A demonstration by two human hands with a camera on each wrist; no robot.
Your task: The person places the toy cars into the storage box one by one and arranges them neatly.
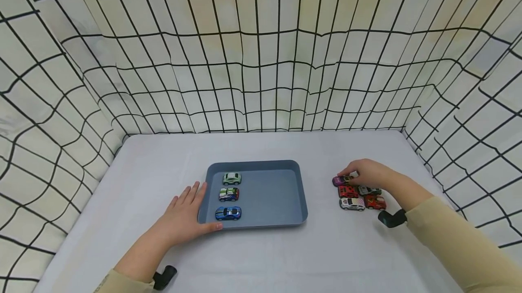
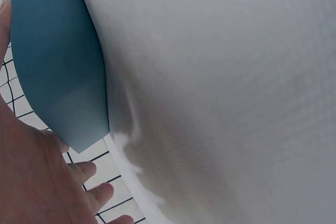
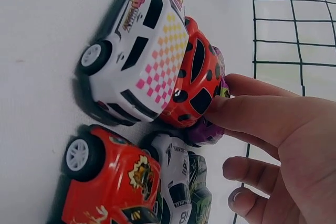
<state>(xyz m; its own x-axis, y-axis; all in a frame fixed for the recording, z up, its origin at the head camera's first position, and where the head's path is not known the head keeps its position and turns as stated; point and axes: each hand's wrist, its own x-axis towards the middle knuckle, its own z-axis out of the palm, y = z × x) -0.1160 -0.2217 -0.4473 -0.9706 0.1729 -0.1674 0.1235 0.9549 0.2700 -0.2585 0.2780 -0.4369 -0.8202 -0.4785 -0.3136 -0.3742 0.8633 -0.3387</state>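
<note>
My right hand pinches a purple toy car at the far end of a cluster of toy cars, thumb on one side and index finger on the other. In the right wrist view the purple car is mostly hidden behind a red car with black spots. My left hand spreads its straight fingers along the left side of a blue-grey tray, thumb on the front rim. Inside the tray, a pale green car, a white-green-blue car and a blue car form a column on the left.
Beside the purple and spotted cars stand a white car with pink checks, a red printed car and a white-and-dark car. A black-lined net rises around the white table at the back and sides.
</note>
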